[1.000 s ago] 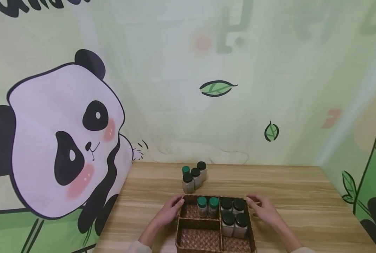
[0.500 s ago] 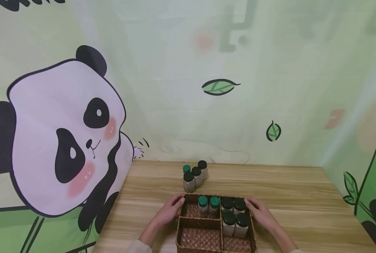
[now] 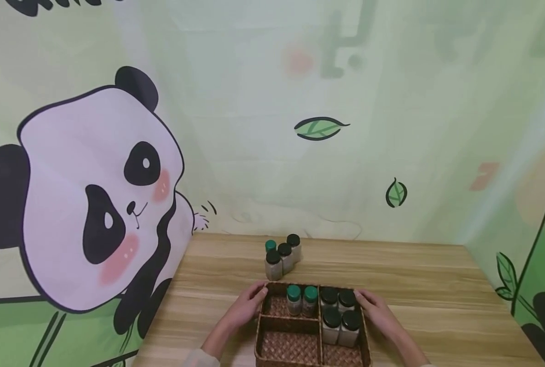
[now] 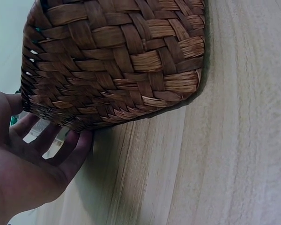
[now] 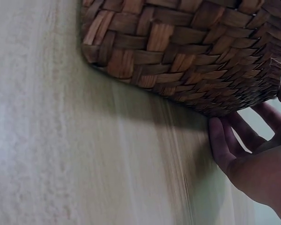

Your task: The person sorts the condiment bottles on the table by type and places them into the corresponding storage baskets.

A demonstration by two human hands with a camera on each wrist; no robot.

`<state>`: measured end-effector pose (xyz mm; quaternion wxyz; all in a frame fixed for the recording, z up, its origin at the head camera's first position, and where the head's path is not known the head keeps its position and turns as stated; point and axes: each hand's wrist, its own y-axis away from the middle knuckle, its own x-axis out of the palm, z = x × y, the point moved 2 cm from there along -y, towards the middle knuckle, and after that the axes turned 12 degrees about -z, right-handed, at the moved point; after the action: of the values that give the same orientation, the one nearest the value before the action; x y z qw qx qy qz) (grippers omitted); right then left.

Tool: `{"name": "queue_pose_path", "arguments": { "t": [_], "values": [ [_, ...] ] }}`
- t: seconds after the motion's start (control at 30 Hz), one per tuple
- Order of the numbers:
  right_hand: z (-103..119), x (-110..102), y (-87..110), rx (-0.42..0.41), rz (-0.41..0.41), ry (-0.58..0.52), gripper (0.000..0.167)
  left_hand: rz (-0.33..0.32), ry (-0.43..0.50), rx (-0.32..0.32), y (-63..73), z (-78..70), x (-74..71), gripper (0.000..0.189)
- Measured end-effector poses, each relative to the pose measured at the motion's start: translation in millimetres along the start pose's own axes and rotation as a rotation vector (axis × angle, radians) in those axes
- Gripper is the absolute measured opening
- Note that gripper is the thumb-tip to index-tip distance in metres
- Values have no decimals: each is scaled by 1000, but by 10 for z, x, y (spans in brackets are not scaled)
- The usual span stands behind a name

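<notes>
A brown woven basket (image 3: 288, 323) with dividers sits on the table in front of me. My left hand (image 3: 245, 308) holds its far left corner, thumb at the rim and fingers bent around the far side, as the left wrist view shows. At the far right corner my right hand (image 3: 378, 310) grips in the same manner, fingertips against the woven wall (image 5: 178, 61). Two green-capped jars (image 3: 294, 300) stand in the far left compartment. Several black-capped jars (image 3: 331, 326) fill most of the right compartment. The near edge of the basket is cut off in the head view.
Behind the basket, on the wooden table (image 3: 391, 265), stands a cluster of black-capped jars (image 3: 274, 266) with one green-capped jar (image 3: 270, 246). A panda-printed backdrop (image 3: 236, 127) rises at the table's far edge.
My right hand has closed in on the basket's far right corner, its fingers now around it. The left hand keeps its hold, and the jars stand unchanged.
</notes>
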<state>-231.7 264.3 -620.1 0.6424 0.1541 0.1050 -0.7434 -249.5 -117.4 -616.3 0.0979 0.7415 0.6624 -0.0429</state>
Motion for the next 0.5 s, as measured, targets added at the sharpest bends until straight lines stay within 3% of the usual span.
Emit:
{"name": "queue_pose_path", "arguments": {
  "t": [0.2, 0.37, 0.5],
  "values": [
    [-41, -15, -11, -17, -15, 35, 58, -16, 15, 20, 2, -18, 10, 52],
    [-60, -8, -9, -24, -3, 30, 56, -117, -2, 68, -11, -82, -40, 46],
    [-52, -14, -1, -22, -8, 26, 58, -190, -42, 161, -111, -277, -118, 45]
  ]
}}
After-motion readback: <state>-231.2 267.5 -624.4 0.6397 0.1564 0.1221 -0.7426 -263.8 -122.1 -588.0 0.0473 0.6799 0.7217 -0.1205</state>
